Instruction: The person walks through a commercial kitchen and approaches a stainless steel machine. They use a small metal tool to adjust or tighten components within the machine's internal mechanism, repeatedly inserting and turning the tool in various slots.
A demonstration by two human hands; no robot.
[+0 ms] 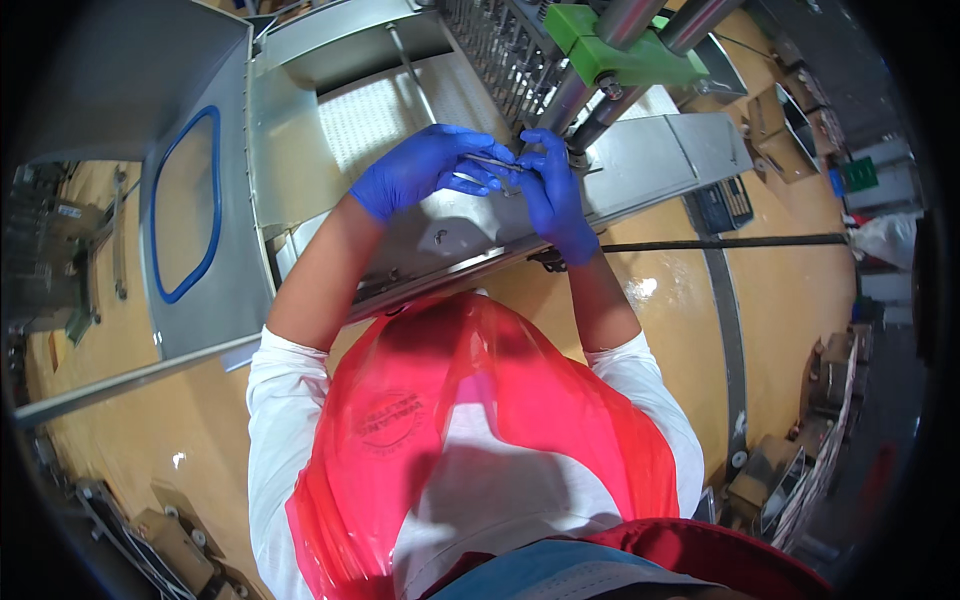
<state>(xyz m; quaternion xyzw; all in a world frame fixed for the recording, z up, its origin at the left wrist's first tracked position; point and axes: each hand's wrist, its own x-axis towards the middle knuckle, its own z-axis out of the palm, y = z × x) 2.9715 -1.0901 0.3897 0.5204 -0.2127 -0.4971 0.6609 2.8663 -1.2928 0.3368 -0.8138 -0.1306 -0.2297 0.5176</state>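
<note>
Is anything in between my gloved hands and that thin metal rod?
Nothing visible is: the left hand and right hand both appear to hold the thin metal rod directly. The green clamp block stands beyond the right hand, not in between.

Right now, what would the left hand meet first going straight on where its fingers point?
Past the slim metal rod it touches, the left hand would likely meet the blue-gloved right hand; depth is unclear.

The rod (492, 161) is between the hands (557, 198) above the worktop (465, 222).
</note>
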